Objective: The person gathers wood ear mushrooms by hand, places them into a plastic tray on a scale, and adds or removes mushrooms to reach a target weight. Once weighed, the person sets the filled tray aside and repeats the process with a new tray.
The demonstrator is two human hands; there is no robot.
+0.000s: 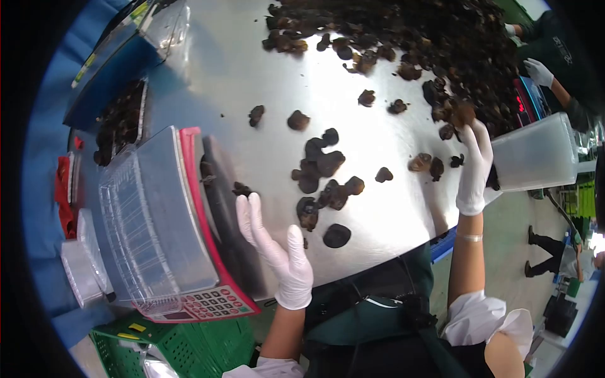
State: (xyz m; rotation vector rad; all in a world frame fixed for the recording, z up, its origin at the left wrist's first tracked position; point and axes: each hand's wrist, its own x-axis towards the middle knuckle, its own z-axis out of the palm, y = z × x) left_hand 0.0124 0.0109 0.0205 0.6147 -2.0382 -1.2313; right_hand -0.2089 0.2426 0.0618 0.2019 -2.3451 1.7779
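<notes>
My left hand point(280, 264), in a white glove, is open with the thumb spread away from the fingers. Its fingertips are right at a small dark piece of wood ear mushroom point(241, 189) near the scale. Farther out on the right, my right hand point(476, 164), also gloved, pinches a brown wood ear piece point(464, 115) at the edge of the big mushroom pile point(403, 28). Between my hands, a loose cluster of dark mushroom pieces point(318, 160) lies on the metal table point(265, 75). A paler brown piece point(420, 162) rests left of my right wrist.
A pink-edged scale point(220, 302) with a keypad stands at the left, a clear plastic tray point(135, 233) over it. Beyond is a container of mushrooms point(123, 120). A translucent bin point(535, 154) sits at right, near a co-worker's gloved hand point(539, 72). Below left is a green crate point(176, 346).
</notes>
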